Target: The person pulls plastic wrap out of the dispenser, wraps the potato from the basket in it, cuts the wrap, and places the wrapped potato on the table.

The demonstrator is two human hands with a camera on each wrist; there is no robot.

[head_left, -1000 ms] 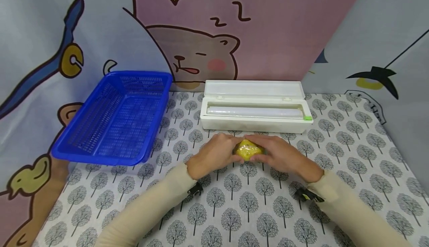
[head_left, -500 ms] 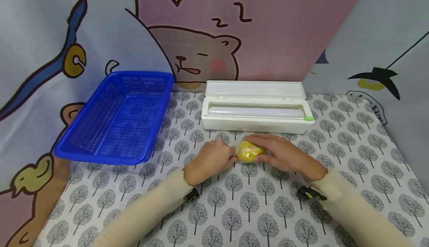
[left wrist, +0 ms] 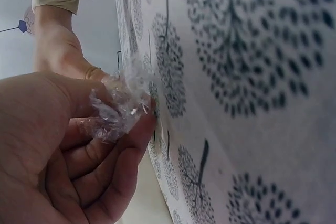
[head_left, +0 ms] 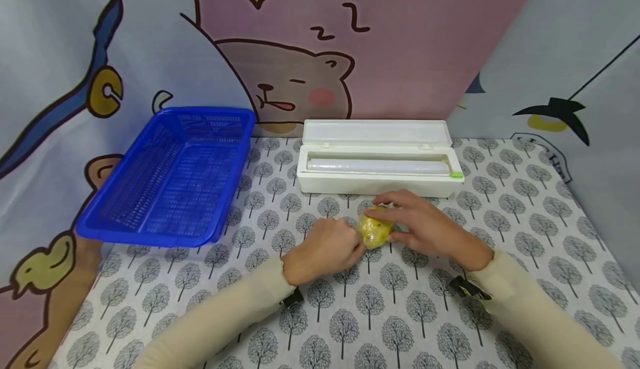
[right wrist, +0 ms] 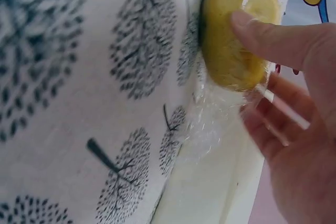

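A yellow fruit (head_left: 374,234) wrapped in clear cling film lies on the cloth between the hands; its exact kind is unclear. My right hand (head_left: 425,227) holds it from the right. In the right wrist view, the thumb presses on the wrapped fruit (right wrist: 223,40), and loose film (right wrist: 207,124) spreads below it. My left hand (head_left: 325,251), with fingers curled, is at the fruit's left side. Seen from the left wrist, this hand pinches a crumpled bunch of cling film (left wrist: 123,111) between thumb and fingers.
Just behind the hands stands a white cling film box (head_left: 380,184), lid raised, with a film roll (head_left: 377,166) inside. A blue plastic basket (head_left: 220,230) sits at the back left. The tree-patterned cloth (head_left: 270,308) covers the table up to a printed curtain (head_left: 400,52).
The left hand has gone from holding the fruit's left side to pinching film there. The fruit has tilted and shifted slightly toward me. Right fingers have lifted and spread a little.
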